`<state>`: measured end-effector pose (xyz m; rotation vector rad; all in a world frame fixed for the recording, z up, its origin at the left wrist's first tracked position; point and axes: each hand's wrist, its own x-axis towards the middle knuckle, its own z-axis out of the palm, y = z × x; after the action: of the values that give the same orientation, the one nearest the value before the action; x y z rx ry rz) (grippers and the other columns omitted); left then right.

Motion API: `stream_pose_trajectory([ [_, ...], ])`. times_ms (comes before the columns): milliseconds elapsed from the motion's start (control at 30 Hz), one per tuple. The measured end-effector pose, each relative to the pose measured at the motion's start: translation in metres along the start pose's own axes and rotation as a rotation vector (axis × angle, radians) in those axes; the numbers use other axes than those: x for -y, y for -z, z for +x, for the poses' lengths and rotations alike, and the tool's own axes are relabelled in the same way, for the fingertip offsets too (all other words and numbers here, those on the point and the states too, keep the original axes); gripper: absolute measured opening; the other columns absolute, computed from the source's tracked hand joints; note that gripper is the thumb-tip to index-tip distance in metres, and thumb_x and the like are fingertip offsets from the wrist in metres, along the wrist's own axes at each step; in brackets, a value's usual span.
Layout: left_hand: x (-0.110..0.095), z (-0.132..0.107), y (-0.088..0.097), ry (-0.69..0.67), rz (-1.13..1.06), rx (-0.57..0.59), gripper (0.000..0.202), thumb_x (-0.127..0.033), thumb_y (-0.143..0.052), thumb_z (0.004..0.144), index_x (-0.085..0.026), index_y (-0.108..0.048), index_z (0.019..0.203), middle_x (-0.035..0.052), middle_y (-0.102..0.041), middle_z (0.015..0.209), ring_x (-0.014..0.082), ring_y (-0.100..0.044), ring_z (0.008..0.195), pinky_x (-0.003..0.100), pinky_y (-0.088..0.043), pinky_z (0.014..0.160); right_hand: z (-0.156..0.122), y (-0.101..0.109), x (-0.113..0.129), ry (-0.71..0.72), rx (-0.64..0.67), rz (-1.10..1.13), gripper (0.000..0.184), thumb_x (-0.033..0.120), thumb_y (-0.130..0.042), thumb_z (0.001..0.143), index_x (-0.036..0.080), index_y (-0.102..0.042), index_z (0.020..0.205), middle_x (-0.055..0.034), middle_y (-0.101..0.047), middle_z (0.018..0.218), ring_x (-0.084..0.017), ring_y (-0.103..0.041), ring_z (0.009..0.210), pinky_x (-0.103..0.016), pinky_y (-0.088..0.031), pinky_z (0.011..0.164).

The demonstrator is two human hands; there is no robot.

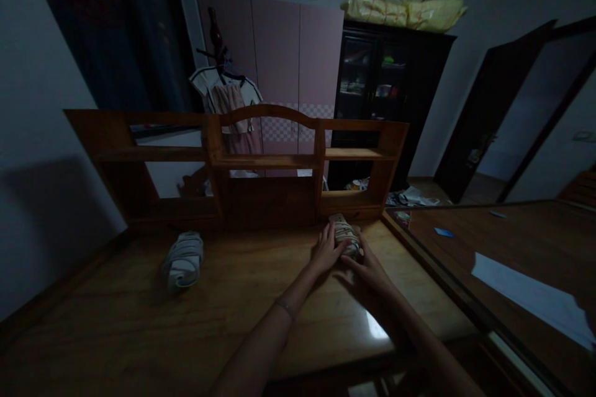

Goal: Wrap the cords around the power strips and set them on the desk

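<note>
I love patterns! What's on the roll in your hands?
Head view: the rolled cloth looks pale with darker stripes.

On desk (242,316), just before shelf unit (267,198): rolled bundle (345,234), flanked by left hand (327,252) and right hand (369,268), both touching; second bundle (183,260) well apart, leftward.

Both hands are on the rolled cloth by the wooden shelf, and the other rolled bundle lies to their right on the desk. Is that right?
Not quite. The head view shows the left hand and the right hand on the rolled cloth by the wooden shelf, but the other rolled bundle lies to their left on the desk, not to their right.
</note>
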<state>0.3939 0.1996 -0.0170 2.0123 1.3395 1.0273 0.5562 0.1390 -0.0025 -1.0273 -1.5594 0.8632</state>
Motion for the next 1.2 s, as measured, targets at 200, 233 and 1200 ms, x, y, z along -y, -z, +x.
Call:
stream_pose_trajectory([
  [200,0.015,-0.009,0.009,0.004,-0.013,0.049,0.097,-0.076,-0.041,0.082,-0.016,-0.014,0.155,0.0122,-0.012,0.162,0.0277,-0.012,0.149,0.039,-0.015,0.119,-0.002,0.002,0.002,0.018,-0.037,-0.084,0.092,0.049,-0.077,0.072,0.023,-0.033,0.149,-0.0129,-0.045,0.144,-0.035,-0.039,0.135,-0.052,-0.037,0.109],
  [233,0.016,-0.01,0.01,0.0,-0.018,0.054,0.098,-0.075,-0.041,0.083,-0.016,-0.014,0.155,0.0124,-0.012,0.162,0.0268,-0.011,0.149,0.038,-0.015,0.119,-0.001,0.003,0.002,0.021,-0.044,-0.103,0.092,0.049,-0.077,0.071,0.024,-0.034,0.149,-0.0128,-0.045,0.144,-0.035,-0.038,0.136,-0.052,-0.036,0.109],
  [1200,0.035,-0.033,0.052,-0.099,-0.118,0.127,0.093,-0.063,-0.062,0.079,-0.019,-0.025,0.152,0.017,-0.028,0.156,0.0316,-0.028,0.143,0.048,-0.026,0.115,0.004,-0.015,-0.013,0.016,0.012,-0.256,0.099,0.05,-0.077,0.072,0.019,-0.025,0.152,-0.0141,-0.036,0.151,-0.033,-0.038,0.137,-0.051,-0.033,0.111],
])
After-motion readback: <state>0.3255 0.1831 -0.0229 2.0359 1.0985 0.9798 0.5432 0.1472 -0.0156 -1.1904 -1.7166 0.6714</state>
